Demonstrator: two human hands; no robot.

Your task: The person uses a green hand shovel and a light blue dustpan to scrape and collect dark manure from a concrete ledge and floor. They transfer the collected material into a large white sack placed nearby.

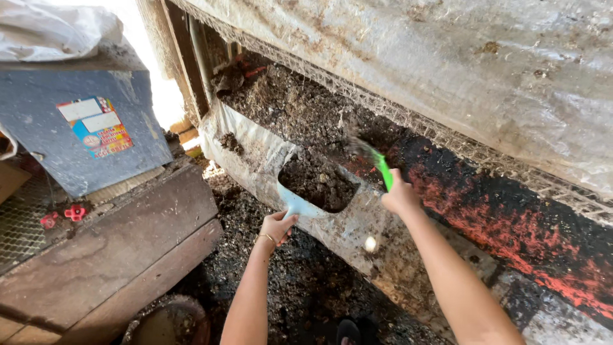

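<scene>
My left hand (277, 227) grips the handle of a light blue dustpan (300, 203) that rests against the plastic-lined edge of a raised bed; the pan is heaped with dark soil (317, 182). My right hand (400, 195) holds a green-handled brush (383, 169), its bristles blurred over the dark soil (300, 108) in the bed, just right of the pan. A thin bracelet circles my left wrist.
A dirty plastic sheet (485, 57) over wire mesh hangs above the bed. A red-and-black panel (511, 211) lies to the right. At left stand a worn wooden bench (121, 236), a grey board with a sticker (83, 128) and red knobs (64, 216). Soil litters the floor (300, 287).
</scene>
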